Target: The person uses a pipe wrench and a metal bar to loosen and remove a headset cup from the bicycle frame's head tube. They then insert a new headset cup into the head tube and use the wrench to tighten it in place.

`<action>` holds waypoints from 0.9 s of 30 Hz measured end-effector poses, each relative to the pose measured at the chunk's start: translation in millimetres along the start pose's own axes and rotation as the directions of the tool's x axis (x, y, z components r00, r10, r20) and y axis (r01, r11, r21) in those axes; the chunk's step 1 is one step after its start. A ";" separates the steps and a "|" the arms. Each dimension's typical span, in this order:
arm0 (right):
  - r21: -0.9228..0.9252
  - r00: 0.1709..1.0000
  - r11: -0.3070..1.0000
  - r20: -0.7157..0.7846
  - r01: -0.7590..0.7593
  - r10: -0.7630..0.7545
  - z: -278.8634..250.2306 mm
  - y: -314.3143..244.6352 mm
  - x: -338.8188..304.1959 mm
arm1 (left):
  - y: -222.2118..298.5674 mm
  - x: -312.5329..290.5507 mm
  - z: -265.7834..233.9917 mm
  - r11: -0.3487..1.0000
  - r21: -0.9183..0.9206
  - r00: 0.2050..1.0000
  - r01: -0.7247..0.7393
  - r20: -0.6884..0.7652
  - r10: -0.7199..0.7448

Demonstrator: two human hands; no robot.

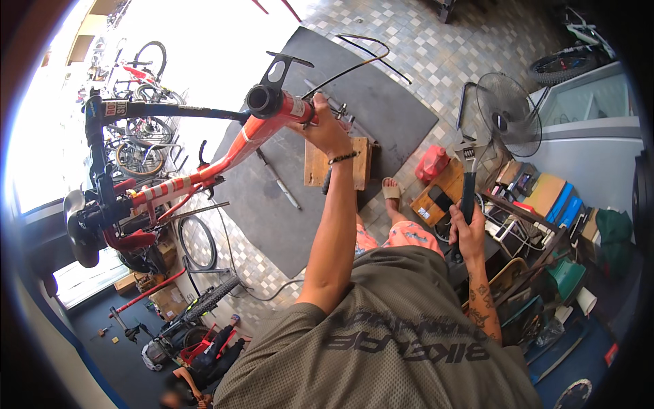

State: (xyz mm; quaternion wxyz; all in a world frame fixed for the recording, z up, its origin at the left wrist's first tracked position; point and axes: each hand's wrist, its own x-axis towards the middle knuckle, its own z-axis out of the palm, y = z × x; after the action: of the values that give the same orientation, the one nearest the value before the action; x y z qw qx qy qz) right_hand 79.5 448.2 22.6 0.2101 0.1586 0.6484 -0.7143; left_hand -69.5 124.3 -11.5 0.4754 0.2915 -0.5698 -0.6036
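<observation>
A red-orange bicycle frame (238, 146) hangs at the left, its seat-post end up against a black repair stand (99, 146). My left hand (325, 133) is closed around the front end of the frame, just beside a round black part (264, 101) with a dark opening. From that part a flat black piece (278, 70) with an oval hole sticks up. Off to the right, my right hand (468, 235) grips an adjustable wrench (469, 180) by its dark handle, jaws pointing up. The wrench is well apart from the frame.
Below the frame lies a dark mat (266, 215) with a long metal-and-black tool (279, 180) and a wooden stool (364, 160). A red container (432, 163), a fan (507, 116) and a cluttered workbench (538, 225) stand right. Bicycles (146, 129) line the left; another person (194, 382) sits lower left.
</observation>
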 end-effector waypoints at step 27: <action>-0.066 1.000 0.998 0.021 0.005 -0.003 -7.1 0.6 -6.2 | 35.6 50.1 -71.0 0.934 0.329 0.642 0.142 0.687 -0.340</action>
State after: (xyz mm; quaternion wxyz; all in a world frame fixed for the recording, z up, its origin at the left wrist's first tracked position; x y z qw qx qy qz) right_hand 84.9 455.7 24.5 0.2205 0.1428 0.6697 -0.6946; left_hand -16.4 53.3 19.5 0.0814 0.1546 -0.7376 -0.6522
